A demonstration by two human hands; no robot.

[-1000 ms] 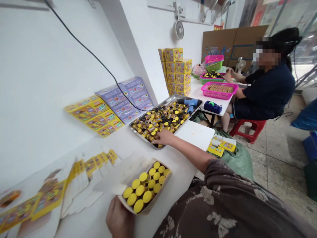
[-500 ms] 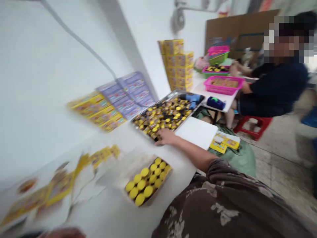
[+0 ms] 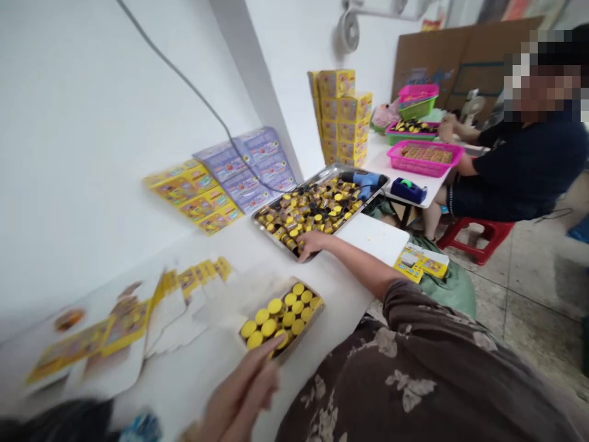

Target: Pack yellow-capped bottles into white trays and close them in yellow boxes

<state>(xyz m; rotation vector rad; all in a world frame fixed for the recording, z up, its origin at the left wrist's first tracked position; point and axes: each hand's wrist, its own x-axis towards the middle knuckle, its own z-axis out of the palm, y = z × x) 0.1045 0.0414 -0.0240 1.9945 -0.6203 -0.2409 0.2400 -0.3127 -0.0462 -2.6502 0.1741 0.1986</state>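
Note:
My right hand [image 3: 313,243] reaches to the near corner of a metal tray [image 3: 271,240] heaped with small jars [image 3: 317,212] with yellow or black tops. Its thumb and fingers curl around a small jar at the rim, partly hidden by the hand. My left hand [image 3: 243,387], somewhat blurred, is open with fingers stretched toward an open carton [image 3: 299,328]. Yellow-capped jars [image 3: 275,307] stand in rows inside this carton. One fingertip overlaps the caps at its near side; whether it touches them I cannot tell.
Flattened yellow cartons [image 3: 115,325] lie at left. Printed purple sheets [image 3: 251,166] lean on the wall. A blue heat-gun-like tool [image 3: 363,181] rests on the tray's far corner. Beyond, a co-worker [image 3: 529,159] sits by pink baskets [image 3: 426,167], a tape dispenser [image 3: 408,190] and stacked yellow boxes [image 3: 347,129].
My left hand has come up from the bottom edge to the carton's near side. My right hand stays at the tray corner. The view has shifted slightly and sharpened.

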